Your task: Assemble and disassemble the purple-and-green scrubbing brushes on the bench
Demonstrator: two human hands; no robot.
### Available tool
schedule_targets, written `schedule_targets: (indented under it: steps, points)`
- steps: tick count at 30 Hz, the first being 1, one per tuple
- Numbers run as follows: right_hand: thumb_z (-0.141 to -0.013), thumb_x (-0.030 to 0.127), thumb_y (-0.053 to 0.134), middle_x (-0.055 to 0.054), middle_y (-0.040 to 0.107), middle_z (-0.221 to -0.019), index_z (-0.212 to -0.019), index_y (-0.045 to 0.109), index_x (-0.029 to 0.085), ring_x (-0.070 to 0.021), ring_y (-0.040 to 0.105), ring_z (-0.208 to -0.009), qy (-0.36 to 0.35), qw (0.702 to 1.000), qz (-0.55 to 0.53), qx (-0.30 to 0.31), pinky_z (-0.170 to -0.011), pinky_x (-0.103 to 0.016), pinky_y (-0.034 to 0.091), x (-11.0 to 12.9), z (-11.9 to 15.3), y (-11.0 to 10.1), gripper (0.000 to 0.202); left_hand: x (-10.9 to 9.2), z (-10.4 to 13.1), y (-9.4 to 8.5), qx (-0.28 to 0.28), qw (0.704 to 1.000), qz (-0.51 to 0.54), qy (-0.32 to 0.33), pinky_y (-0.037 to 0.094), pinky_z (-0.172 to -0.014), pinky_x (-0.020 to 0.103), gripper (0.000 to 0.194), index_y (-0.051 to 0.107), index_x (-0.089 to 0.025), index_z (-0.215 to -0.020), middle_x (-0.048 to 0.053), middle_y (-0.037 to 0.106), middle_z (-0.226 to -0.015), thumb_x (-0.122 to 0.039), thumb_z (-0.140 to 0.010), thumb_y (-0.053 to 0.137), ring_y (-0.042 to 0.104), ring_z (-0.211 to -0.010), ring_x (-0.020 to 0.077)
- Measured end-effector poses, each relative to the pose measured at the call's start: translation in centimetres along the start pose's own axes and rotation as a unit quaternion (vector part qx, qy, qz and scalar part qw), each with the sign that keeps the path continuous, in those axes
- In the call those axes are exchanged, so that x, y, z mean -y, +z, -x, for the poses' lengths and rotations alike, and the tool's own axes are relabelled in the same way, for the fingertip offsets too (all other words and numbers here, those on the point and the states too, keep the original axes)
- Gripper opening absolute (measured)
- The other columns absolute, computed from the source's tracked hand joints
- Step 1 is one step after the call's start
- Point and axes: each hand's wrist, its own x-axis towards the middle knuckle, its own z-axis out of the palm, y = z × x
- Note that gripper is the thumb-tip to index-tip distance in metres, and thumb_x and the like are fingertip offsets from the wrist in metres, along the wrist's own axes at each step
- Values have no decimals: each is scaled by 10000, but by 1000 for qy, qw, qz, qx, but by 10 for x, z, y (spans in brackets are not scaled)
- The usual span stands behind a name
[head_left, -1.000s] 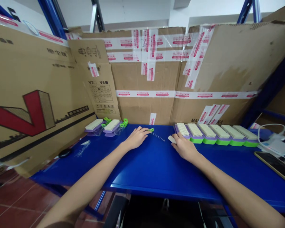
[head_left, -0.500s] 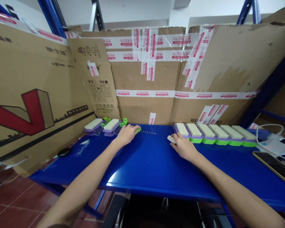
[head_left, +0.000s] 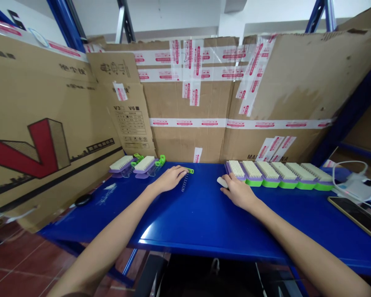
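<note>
My left hand (head_left: 172, 178) is closed over a small green plastic piece (head_left: 190, 170), whose end sticks out past the fingertips onto the table. Close by its fingers, a slanting line of tiny shiny pieces (head_left: 184, 182), possibly screws, lies on the blue tabletop. My right hand (head_left: 237, 189) rests farther right, its fingers wrapped round a pale, rounded object (head_left: 221, 182); only one end of that shows. Just beyond this hand stands a row of several brush heads (head_left: 264, 173) with cream bristles facing up, purple rims and mostly green bases.
Purple brush parts (head_left: 144, 165) with cream bristles, clear plastic and green clips (head_left: 161, 160) lie at the back left. Cardboard walls (head_left: 188, 99) border the table (head_left: 191, 222). A phone (head_left: 357, 216), a white cable and a white device (head_left: 355, 187) lie right; a black disc (head_left: 83, 199) lies left.
My left hand has moved right with the green piece. The line of tiny pieces has turned from running rightward to slanting toward me. My right hand stays nearly still.
</note>
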Motion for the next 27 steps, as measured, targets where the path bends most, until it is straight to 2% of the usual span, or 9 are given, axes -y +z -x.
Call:
schedule_targets:
  steps: [3, 5, 9, 11, 14, 16, 20, 23, 27]
  points:
    - [-1137, 328, 579, -170, 630, -1450, -1421, 567, 212, -335, 781, -1132, -3, 1000, -1, -3, -831, -396, 540, -2, -1, 1, 307, -10, 2, -4, 11, 999, 44, 9, 559, -1157, 427, 505, 679, -279, -1452, 80, 743, -1487, -640, -1158, 484, 735, -1299, 271]
    - [-1136, 332, 573, -177, 629, -1454, -1428, 569, 207, -339, 784, -1117, -4, 1000, -2, -3, -830, -406, 544, -2, -1, 1, 317, -14, 4, -9, 19, 999, 44, -21, 594, -1031, 418, 558, 657, -259, -1452, 106, 765, -1419, -676, -1087, 598, 774, -1160, 279]
    - [-1130, 337, 585, -187, 623, -1463, -1449, 563, 196, -341, 785, -1108, -6, 1000, -1, -1, -815, -407, 548, -2, 0, 1, 350, -10, 10, -20, 71, 993, -14, -95, 532, -763, 370, 469, 716, -261, -1068, 50, 808, -933, -721, -1030, 637, 753, -811, 260]
    - [-1122, 337, 598, -183, 623, -1461, -1461, 561, 205, -335, 787, -1100, -7, 1000, -2, 1, -820, -406, 551, -2, 0, 1, 366, -8, 11, -20, 88, 991, -17, -98, 505, -723, 353, 478, 709, -268, -957, 31, 789, -833, -733, -1029, 628, 739, -750, 248]
    - [-1122, 341, 604, -179, 623, -1460, -1468, 562, 215, -331, 789, -1095, -5, 1000, -4, 2, -836, -409, 554, -2, 0, 0, 371, -7, 9, -13, 81, 993, -11, -87, 533, -756, 344, 419, 751, -276, -1105, 31, 806, -872, -672, -1052, 626, 768, -805, 248]
    - [-1125, 346, 610, -181, 620, -1465, -1466, 565, 214, -338, 790, -1106, -4, 1000, -6, 5, -845, -412, 557, -2, 0, 0, 368, -7, 6, -7, 70, 994, -12, -79, 562, -836, 346, 358, 757, -276, -1229, 41, 816, -934, -571, -1080, 619, 792, -925, 256]
    - [-1128, 351, 630, -176, 616, -1472, -1471, 565, 221, -342, 795, -1120, 0, 1000, -1, 11, -854, -404, 557, -3, -1, 0, 372, -4, 1, -3, 48, 996, -26, -74, 569, -982, 346, 217, 782, -278, -1213, 42, 818, -1046, -377, -1057, 668, 777, -1130, 253]
    - [-1129, 355, 632, -172, 615, -1483, -1473, 561, 226, -341, 792, -1138, 0, 1000, 6, 10, -843, -390, 551, -3, 0, 1, 375, 4, 0, -10, 20, 994, -45, -96, 574, -976, 342, 199, 783, -278, -1208, 39, 812, -1117, -350, -1040, 705, 771, -1111, 242]
    - [-1134, 364, 626, -173, 624, -1477, -1468, 560, 211, -350, 791, -1139, -9, 1000, 8, 7, -830, -394, 549, -3, 1, 0, 372, 23, 3, -29, -41, 983, -85, -159, 577, -966, 359, 228, 758, -250, -1237, 68, 798, -1182, -376, -1050, 720, 761, -1104, 259]
